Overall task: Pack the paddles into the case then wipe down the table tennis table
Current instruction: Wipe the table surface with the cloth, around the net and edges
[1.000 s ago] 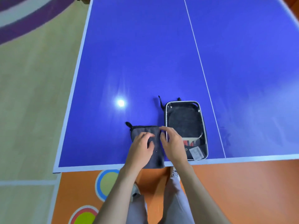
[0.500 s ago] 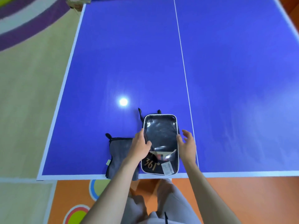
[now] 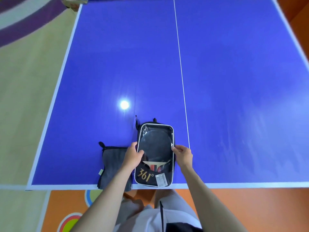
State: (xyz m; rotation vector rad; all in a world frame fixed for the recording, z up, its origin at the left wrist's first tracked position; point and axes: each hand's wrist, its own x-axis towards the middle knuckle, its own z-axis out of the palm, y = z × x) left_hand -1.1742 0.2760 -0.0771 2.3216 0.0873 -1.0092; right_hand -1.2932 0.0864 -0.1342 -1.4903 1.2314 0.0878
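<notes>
A: At the near edge of the blue table tennis table [image 3: 117, 64] sat the black rectangular paddle case with a clear plastic window and white piping [image 3: 154, 177]; left hand [image 3: 133, 156] gripped its left edge, thumb over the window; right hand [image 3: 183, 154] pinched the right edge, likely at the zip, though I couldn't make out the pull.

B: Risks?

A: My read: the case's near end lay right on the white border line; a pull toward the body could have slid it off the table; zipping one-handed could have skewed it; the plastic window could have snagged in the zip.

B: Contents?

A: Dark round-bladed paddles with pale wooden red-striped handles [image 3: 154, 144] showed through the window, blades toward the far end; I couldn't count them; gold "361°" print and a white tag at the near end. A folded grey cloth with black trim [image 3: 112, 158] lay just beside the case, to its left, partly under the left forearm; wiping not yet begun.
</notes>
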